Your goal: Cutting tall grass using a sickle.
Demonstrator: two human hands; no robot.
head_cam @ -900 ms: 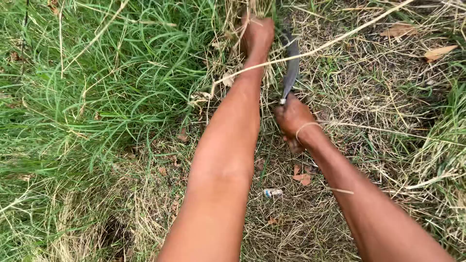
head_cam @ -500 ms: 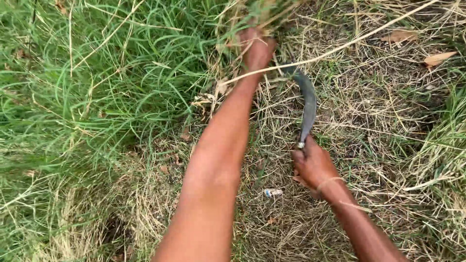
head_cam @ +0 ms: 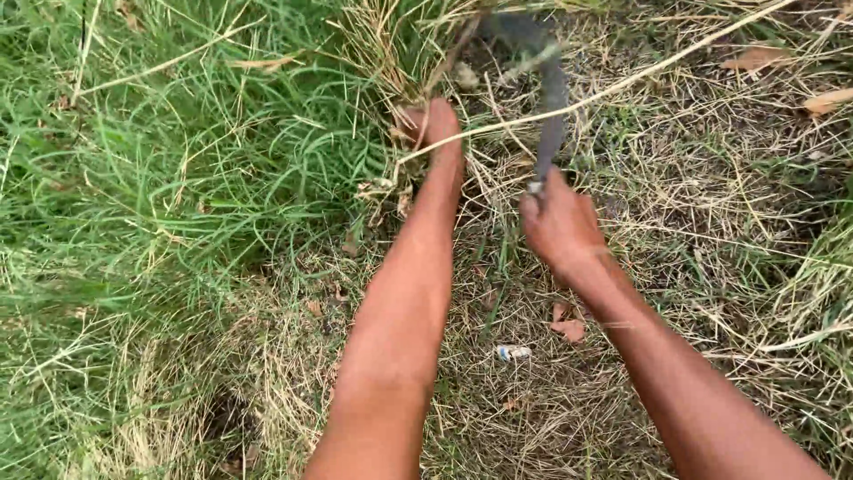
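The sickle [head_cam: 544,84] curves up from my right hand [head_cam: 562,227], its blurred blade reaching into the base of the grass clump [head_cam: 400,49] at the top. My right fingers are wrapped tight around its handle. My left hand [head_cam: 431,124] is fisted on the clump's dry stalks, just left of the blade. A pale long stem [head_cam: 640,78] crosses over both. A small wrapper [head_cam: 513,352] lies between my forearms.

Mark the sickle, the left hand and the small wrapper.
sickle [head_cam: 553,116], head view, on the blade's middle.
left hand [head_cam: 431,124], head view, on its back.
wrapper [head_cam: 513,352], head view, on its pale middle.
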